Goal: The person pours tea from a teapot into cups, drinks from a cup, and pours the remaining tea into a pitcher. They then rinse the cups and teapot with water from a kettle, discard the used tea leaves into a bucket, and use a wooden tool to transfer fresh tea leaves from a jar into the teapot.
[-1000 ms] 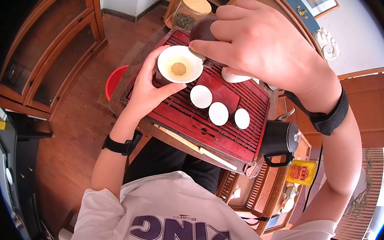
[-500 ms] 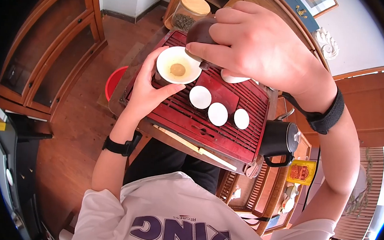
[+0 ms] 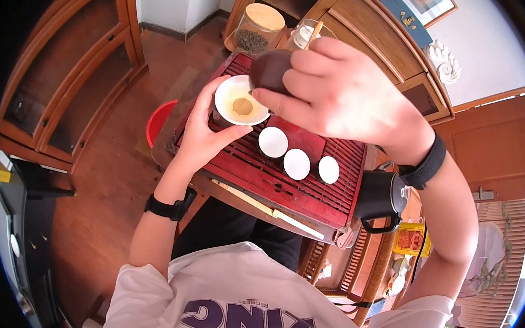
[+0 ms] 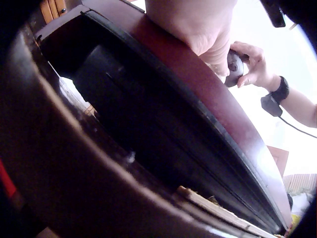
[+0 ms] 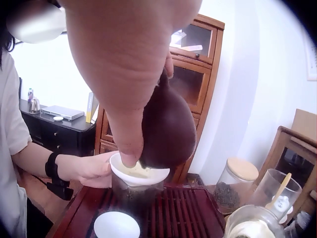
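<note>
A dark brown clay teapot (image 3: pixel 269 71) is in my right hand (image 3: pixel 332 99), tipped low over a white-lined bowl. My left hand (image 3: pixel 207 135) grips this bowl (image 3: pixel 225 98) from its left side, thumb near the front. Pale yellow liquid and a round tan patch show inside. From the right wrist view, the bowl (image 5: pixel 130 177) has a white rim above a dark body, and the teapot (image 5: pixel 171 129) hangs over it with my thumb at its underside. Three small white cups (image 3: pixel 296 165) stand in front on the red slatted tea tray (image 3: pixel 255 187).
A black kettle (image 3: pixel 377 198) stands right of the tray. Behind it sit a wooden-lidded jar of dark leaves (image 3: pixel 252 40) and a clear glass holder (image 5: pixel 285 186) with a wooden-handled tool. On the floor at left is a red bucket (image 3: pixel 158 124). A light wooden stick (image 3: pixel 260 206) lies along the tray's near edge.
My right hand and the teapot have come lower and slightly left over the bowl. The view has tilted up a little, showing the glass holder behind. My left hand keeps its grip.
</note>
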{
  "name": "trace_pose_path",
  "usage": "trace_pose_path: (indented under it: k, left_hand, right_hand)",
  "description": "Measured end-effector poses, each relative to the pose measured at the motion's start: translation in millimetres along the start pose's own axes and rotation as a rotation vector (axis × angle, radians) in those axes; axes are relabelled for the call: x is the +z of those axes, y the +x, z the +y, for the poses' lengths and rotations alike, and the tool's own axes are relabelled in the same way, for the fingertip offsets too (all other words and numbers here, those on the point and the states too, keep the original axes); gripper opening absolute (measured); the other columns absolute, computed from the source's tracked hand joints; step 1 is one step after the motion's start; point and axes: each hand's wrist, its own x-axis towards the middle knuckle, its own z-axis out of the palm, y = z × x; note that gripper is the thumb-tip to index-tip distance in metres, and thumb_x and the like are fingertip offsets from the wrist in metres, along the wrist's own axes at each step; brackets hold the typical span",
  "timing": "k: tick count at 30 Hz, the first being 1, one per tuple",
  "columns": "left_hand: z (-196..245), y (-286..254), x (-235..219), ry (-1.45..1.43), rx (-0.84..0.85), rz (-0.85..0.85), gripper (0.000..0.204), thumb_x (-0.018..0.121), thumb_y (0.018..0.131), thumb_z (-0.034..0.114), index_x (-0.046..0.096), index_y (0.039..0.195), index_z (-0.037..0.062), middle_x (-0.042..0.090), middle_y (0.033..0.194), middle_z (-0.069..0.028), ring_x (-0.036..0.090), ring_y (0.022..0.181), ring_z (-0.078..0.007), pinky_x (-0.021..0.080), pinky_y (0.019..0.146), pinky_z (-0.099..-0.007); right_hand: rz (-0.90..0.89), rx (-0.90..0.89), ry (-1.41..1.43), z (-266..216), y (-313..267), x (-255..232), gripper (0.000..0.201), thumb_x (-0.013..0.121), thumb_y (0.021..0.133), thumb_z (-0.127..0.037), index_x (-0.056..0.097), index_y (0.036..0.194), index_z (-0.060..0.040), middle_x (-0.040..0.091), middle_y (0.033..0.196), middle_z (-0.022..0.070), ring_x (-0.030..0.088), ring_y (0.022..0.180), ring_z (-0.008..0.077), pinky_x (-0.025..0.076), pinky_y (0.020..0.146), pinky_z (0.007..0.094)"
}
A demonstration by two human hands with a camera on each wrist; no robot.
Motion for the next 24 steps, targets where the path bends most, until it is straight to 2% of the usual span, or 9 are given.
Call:
trace_pose_path:
  k: [4, 14, 16, 17, 19, 24]
  left_hand:
    - [5.5, 0.5, 0.7, -0.007, -0.012, -0.013, 0.084, 0.085, 0.078, 0.009, 0.038, 0.148, 0.0018, 0.051, 0.142, -0.0115, 0.05, 0.132, -0.0226, 0.04, 0.112, -0.0381]
    - [7.3, 0.3, 1.9, -0.019, -0.025, -0.014, 0.085, 0.083, 0.078, 0.004, 0.036, 0.149, 0.0017, 0.05, 0.142, -0.0115, 0.051, 0.131, -0.0217, 0.042, 0.11, -0.0377]
    - [7.8, -0.8, 2.8, -0.025, -0.03, -0.014, 0.085, 0.083, 0.078, 0.004, 0.035, 0.149, 0.0016, 0.05, 0.142, -0.0116, 0.051, 0.131, -0.0217, 0.043, 0.11, -0.0376]
    - [7.9, -0.4, 2.6, -0.032, -0.035, -0.011, 0.085, 0.083, 0.079, 0.004, 0.035, 0.149, 0.0016, 0.05, 0.142, -0.0118, 0.051, 0.131, -0.0217, 0.043, 0.11, -0.0375]
    - [5.9, 0.4, 1.7, -0.008, -0.012, -0.014, 0.085, 0.083, 0.079, 0.004, 0.035, 0.149, 0.0015, 0.05, 0.142, -0.0119, 0.051, 0.13, -0.0217, 0.043, 0.11, -0.0373]
    - [4.2, 0.2, 1.4, -0.003, 0.0, -0.015, 0.085, 0.083, 0.079, 0.004, 0.035, 0.149, 0.0017, 0.05, 0.141, -0.0119, 0.052, 0.13, -0.0217, 0.044, 0.109, -0.0369]
  right_hand:
    - [0.034, 0.016, 0.005, -3.9, -2.3, 0.5, 0.026, 0.066, 0.077, -0.022, 0.072, 0.102, -0.0142, 0.059, 0.076, -0.0064, 0.058, 0.084, 0.0129, 0.045, 0.074, 0.027]
    - [-0.001, 0.032, 0.007, -1.1, -7.8, -1.0, 0.027, 0.066, 0.078, -0.021, 0.072, 0.102, -0.0113, 0.062, 0.08, -0.0048, 0.059, 0.087, 0.0126, 0.047, 0.078, 0.0271]
    - [0.08, 0.013, 0.007, -0.7, -10.1, 5.1, 0.04, 0.066, 0.071, -0.017, 0.074, 0.109, -0.0107, 0.049, 0.074, -0.0032, 0.05, 0.078, 0.0154, 0.044, 0.072, 0.029]
    - [0.083, 0.016, 0.004, -0.7, -10.3, 2.5, 0.04, 0.066, 0.071, -0.017, 0.074, 0.109, -0.0107, 0.049, 0.074, -0.0032, 0.05, 0.078, 0.0154, 0.044, 0.072, 0.029]
    - [0.003, 0.038, -0.007, -1.2, -10.5, -4.1, 0.027, 0.066, 0.078, -0.021, 0.072, 0.102, -0.0112, 0.062, 0.08, -0.0048, 0.06, 0.086, 0.0128, 0.047, 0.077, 0.0271]
    - [0.035, 0.051, -0.026, 0.1, -11.8, -5.2, 0.024, 0.065, 0.077, -0.02, 0.071, 0.099, -0.0121, 0.061, 0.079, -0.0048, 0.06, 0.085, 0.0129, 0.047, 0.076, 0.0273]
